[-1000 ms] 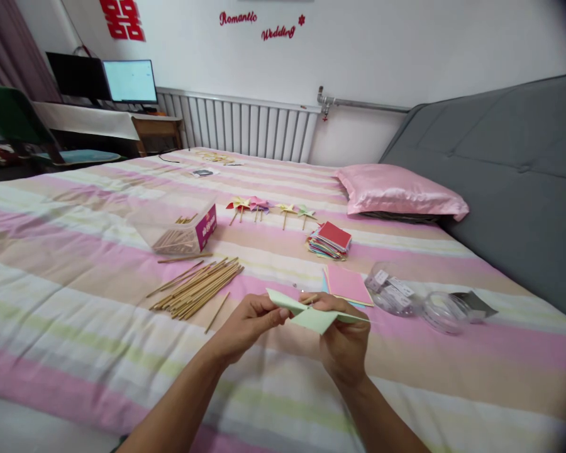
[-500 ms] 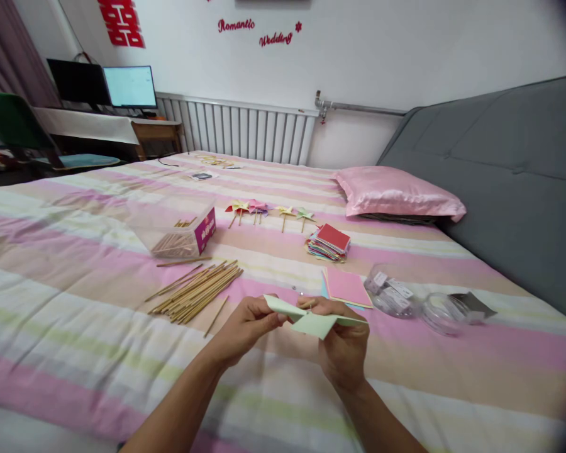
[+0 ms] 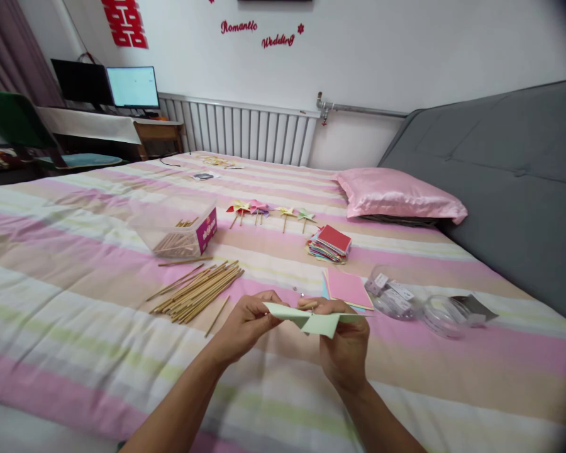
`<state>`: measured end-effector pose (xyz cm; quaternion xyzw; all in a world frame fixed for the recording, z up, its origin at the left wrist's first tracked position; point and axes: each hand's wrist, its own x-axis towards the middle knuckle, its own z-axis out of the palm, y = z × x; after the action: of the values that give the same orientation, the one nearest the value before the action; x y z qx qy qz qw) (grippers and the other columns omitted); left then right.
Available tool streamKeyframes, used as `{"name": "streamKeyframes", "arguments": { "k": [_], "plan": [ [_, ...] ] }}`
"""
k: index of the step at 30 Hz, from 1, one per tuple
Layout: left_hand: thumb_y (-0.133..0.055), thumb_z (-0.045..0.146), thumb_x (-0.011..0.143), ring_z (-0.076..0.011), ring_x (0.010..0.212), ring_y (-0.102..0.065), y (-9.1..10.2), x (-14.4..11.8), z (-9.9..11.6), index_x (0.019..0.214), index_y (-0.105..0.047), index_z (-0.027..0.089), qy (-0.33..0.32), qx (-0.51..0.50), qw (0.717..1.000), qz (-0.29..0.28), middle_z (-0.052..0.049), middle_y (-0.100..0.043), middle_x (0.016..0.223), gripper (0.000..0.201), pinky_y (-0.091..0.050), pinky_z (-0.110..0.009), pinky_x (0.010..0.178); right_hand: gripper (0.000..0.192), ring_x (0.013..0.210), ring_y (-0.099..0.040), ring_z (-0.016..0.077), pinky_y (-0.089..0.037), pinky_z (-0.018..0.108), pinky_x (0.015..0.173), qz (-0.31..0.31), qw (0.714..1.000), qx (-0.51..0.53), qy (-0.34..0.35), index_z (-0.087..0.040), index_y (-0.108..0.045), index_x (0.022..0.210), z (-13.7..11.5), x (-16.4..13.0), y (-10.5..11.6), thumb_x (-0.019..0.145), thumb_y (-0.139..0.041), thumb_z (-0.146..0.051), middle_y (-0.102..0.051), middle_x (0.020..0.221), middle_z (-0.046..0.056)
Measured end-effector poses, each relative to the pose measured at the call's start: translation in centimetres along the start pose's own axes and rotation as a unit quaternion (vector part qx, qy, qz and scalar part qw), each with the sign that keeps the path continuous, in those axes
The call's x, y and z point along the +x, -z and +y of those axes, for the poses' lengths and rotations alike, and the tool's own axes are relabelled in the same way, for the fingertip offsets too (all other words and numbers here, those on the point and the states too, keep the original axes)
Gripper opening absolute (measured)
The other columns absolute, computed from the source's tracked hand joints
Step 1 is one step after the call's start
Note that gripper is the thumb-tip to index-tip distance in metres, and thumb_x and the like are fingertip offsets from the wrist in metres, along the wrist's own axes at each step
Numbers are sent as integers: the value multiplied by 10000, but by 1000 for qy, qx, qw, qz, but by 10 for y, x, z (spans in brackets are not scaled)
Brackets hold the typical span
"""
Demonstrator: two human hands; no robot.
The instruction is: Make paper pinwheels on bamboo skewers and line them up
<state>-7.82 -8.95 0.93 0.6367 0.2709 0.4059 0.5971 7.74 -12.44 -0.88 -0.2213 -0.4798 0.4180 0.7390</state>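
Pale green folded paper piece (image 3: 314,319) held in both hands above the striped bed (image 3: 75,264).

Head view: the left hand (image 3: 248,324) pinches the paper's left tip in a closed grip, and the right hand (image 3: 343,346) grasps its right part from below, with a thin wooden stick (image 3: 307,306) pressed on top by the thumb. Just beyond the hands lie flat pink paper squares (image 3: 346,288); farther back stands a stack of coloured paper squares with a red top sheet (image 3: 330,243). To the left lies a loose bundle of wooden sticks (image 3: 198,290), and behind it a clear plastic box with a magenta label (image 3: 182,229). A row of small paper pinwheels (image 3: 270,211) lies farther off. Clear round plastic containers (image 3: 417,302) sit to the right, a pink satin pillow (image 3: 399,195) beyond.
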Motion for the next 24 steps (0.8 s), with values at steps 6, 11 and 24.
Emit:
{"name": "streamKeyframes", "arguments": {
  "k": [6, 11, 24],
  "plan": [
    [-622, 302, 767, -145, 671, -456, 0, 1, 4, 733, -725, 146, -25, 47, 999, 4, -45, -520, 704, 189, -335, -268, 618, 57, 852, -657, 170, -506, 279, 730, 1, 1000, -4, 0, -247, -683, 804, 1, 2, 1, 748, -688, -243, -719, 868, 13],
    [-634, 322, 753, -146, 670, -462, -4, 2, 6, 683, -705, 144, -20, 40, 999, 23, -41, -520, 698, 205, -339, -275, 631, 38, 806, -663, 193, -507, 306, 684, 10, 1000, -11, -3, -238, -673, 786, 1, 3, 1, 750, -682, -227, -712, 786, 22],
    [-584, 310, 789, -142, 648, -440, -10, 1, 5, 779, -737, 159, -32, 122, 992, 24, -24, -491, 646, 215, -314, -264, 598, 199, 623, -634, 178, -464, 289, 572, 78, 995, -58, -24, -209, -543, 798, 2, 6, 5, 709, -701, -292, -668, 642, 1]
  ]
}}
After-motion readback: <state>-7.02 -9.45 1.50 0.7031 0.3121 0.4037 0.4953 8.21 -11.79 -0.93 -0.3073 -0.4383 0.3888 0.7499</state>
